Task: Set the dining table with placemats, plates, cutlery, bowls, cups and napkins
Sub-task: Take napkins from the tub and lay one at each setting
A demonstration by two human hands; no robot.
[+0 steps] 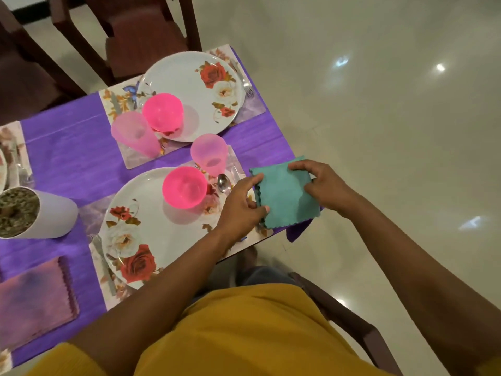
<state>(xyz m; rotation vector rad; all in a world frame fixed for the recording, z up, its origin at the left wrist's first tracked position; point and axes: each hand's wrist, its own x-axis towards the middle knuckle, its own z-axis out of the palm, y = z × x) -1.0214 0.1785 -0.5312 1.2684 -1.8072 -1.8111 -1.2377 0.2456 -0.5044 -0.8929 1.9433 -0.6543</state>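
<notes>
- Two hands hold one teal napkin [284, 191]: your left hand [241, 204] pinches its scalloped near-left edge, your right hand [322, 185] pinches the far-right side. Both are clenched on the cloth, and it is folded to a rough square between them.
- From that grip, the napkin sits over the table's corner, past the right end of the near placemat [252, 234]. I cannot tell whether it rests flat on the table or is held just above it.
- Part of the cloth looks to reach past the table edge toward the floor. Let go there and I judge it could slide off, since little of it would be backed by the table.
- Just left of your left hand lie a spoon [224, 183] and what looks like a fork beside it. A sweep of that wrist could knock them askew.
- Further left of the grip, a pink bowl [185, 187] stands on the near plate [151, 226], with a pink cup [209, 154] just beyond it. Both look light, so a nudge from your forearm could tip either.
- Beyond the grip, the far setting has plate, bowl and cup but no napkin that shows; that place likely comes next.
- Well to the left, a pinkish napkin [35, 302] lies folded by the near table edge.
</notes>
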